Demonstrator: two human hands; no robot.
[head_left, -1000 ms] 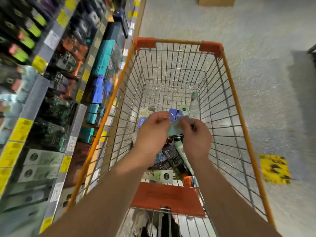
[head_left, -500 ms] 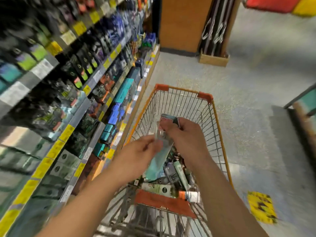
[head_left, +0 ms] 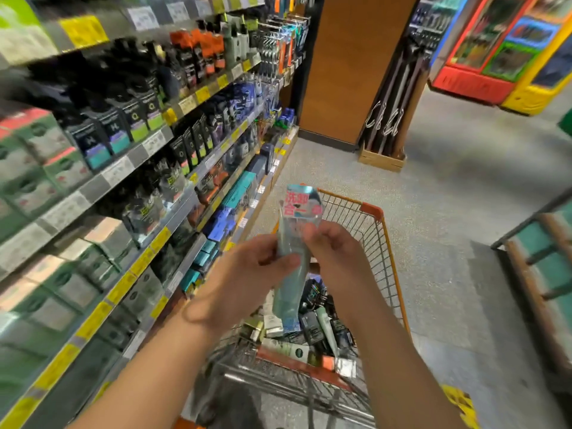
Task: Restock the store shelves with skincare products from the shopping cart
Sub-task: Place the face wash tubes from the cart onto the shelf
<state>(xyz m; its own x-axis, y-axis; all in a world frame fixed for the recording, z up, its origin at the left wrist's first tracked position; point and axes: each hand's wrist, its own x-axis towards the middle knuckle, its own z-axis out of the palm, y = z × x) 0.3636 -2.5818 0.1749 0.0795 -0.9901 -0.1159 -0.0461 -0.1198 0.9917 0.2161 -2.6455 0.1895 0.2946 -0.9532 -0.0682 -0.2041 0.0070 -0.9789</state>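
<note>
— So, where is the tube (head_left: 292, 274) right now?

— I have it up in front of me, above the cart (head_left: 383, 243), held upright in both hands. My left hand (head_left: 247, 274) grips its middle from the left, fingers curled round it. My right hand (head_left: 334, 258) pinches it higher up, just under the pink and teal card at its top.

— And the cart?

— It stands below my hands, an orange-rimmed wire one, with more tubes and dark packets (head_left: 312, 323) heaped at its near end.

— The shelves (head_left: 173, 134)?

— On my left, running away down the aisle, well stocked: dark bottles above, green boxes nearest me, blue and teal boxes lower down. Yellow and white price tags line the edges. They look blurred, so I cannot read any labels.

— Anything ahead?

— A brown pillar (head_left: 356, 63), and a wooden crate (head_left: 382, 159) on the floor beside it.
</note>
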